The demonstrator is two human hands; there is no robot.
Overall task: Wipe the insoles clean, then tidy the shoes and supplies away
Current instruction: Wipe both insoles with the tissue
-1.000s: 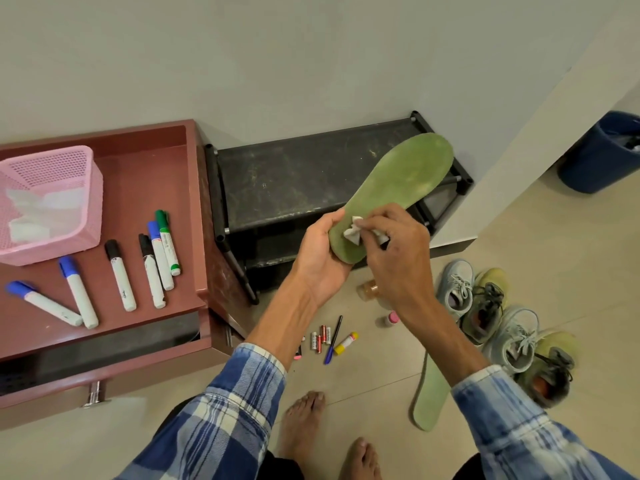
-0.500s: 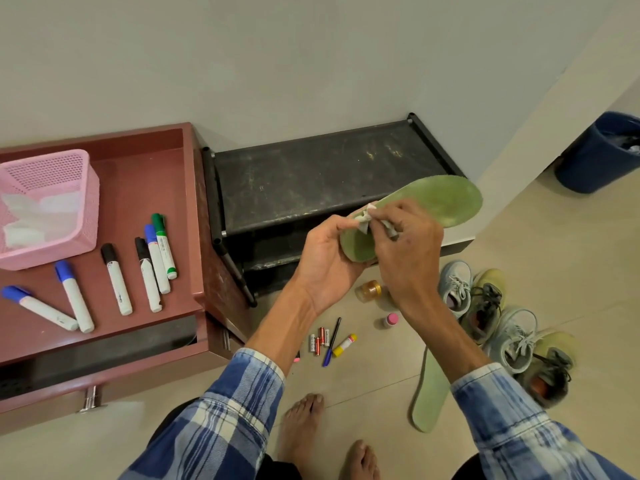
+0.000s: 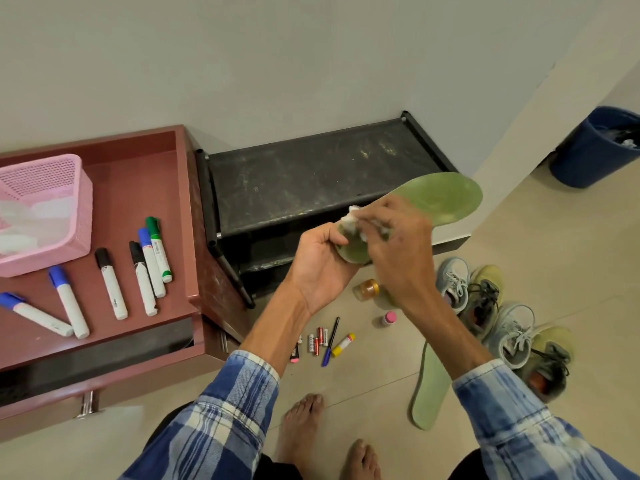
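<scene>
From the head camera, the left hand (image 3: 322,265) grips the heel end of a green insole (image 3: 440,199), thumb curled over its top face, holding it up in front of the black shoe rack (image 3: 311,181). The right hand (image 3: 398,251) pinches a white wipe (image 3: 349,220) and presses it on the insole just beside the left thumb.

A second insole (image 3: 427,386) lies on the floor under the right forearm. The shoes (image 3: 485,306) stand in a row to the right of the right wrist. A small jar (image 3: 367,289) sits below the right hand. Batteries (image 3: 317,341) and a pen (image 3: 330,341) lie by the left forearm. Well to the left of the left hand, markers (image 3: 110,282) and a pink basket (image 3: 45,213) rest on a red cabinet (image 3: 138,174).
</scene>
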